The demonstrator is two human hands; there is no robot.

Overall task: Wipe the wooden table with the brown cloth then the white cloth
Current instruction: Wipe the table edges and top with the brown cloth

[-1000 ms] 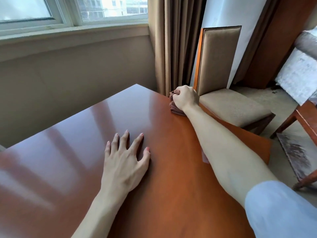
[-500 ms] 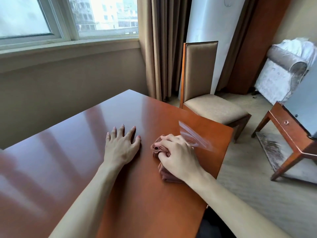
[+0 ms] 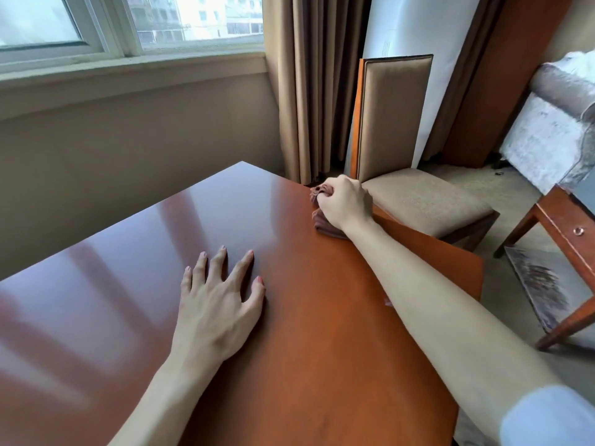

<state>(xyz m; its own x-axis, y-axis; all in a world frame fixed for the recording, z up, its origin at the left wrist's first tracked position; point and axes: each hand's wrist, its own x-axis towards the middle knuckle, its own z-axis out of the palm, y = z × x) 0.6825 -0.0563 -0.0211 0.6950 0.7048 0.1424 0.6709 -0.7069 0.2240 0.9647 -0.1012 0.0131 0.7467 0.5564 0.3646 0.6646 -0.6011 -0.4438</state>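
From the head view, the brown cloth is lying bunched in soft, reddish-brown folds at the far right edge of the table, close to its far corner. Only part of it is showing: a crumpled tuft is poking out above the knuckles and a flatter fold is spreading out under the wrist. The table itself is a glossy reddish wood, catching pale reflections of the window.

The right hand is reaching out at full arm's length and is clenching around the cloth, fingers curled over the bunch and pressing it down onto the wood. A light blue sleeve is covering the upper arm. The left hand is resting palm down on the table nearer the person, fingers spread and straight, gripping nothing.

Just beyond the table's edge a padded chair is standing before tan curtains.
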